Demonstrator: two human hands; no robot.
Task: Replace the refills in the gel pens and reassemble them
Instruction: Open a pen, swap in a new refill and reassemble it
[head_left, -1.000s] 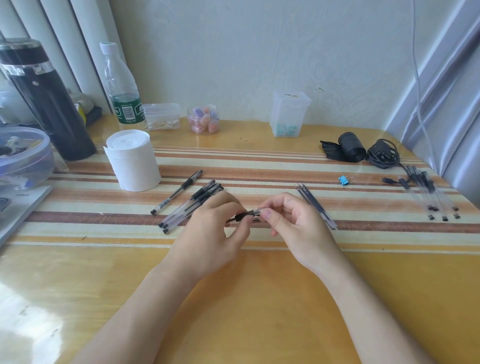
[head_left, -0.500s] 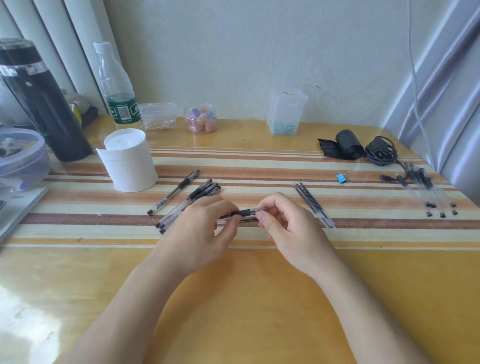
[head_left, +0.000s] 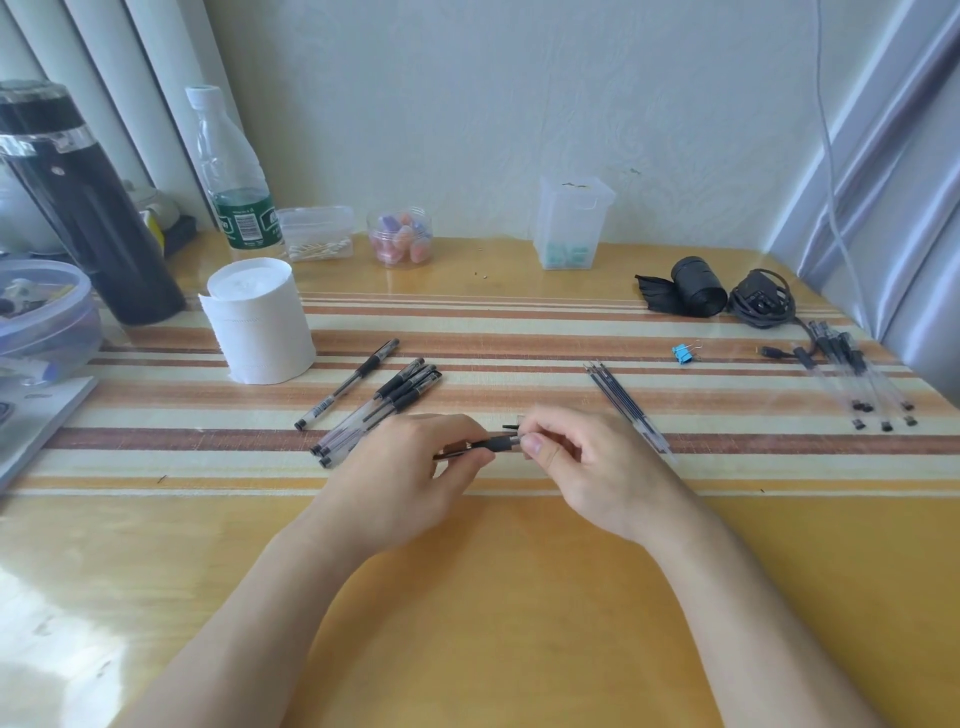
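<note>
A home desk: water bottle (head_left: 231, 171), tissue roll (head_left: 258, 320) and curtains (head_left: 104, 78) by the wall.

Pen cluster (head_left: 379, 410) left; refills (head_left: 623, 402) right

Two hands: left hand (head_left: 410, 483), right hand (head_left: 597, 467). One held pen (head_left: 493, 444). One lone pen (head_left: 347, 383); four bunched pens (head_left: 384, 410), judging by ends. Three refills (head_left: 621, 402), by tips. About five far-right pens (head_left: 857, 374), blurred. One paper roll (head_left: 260, 322), one bottle (head_left: 234, 176), one flask (head_left: 83, 208), one blue clip (head_left: 681, 353).
</note>
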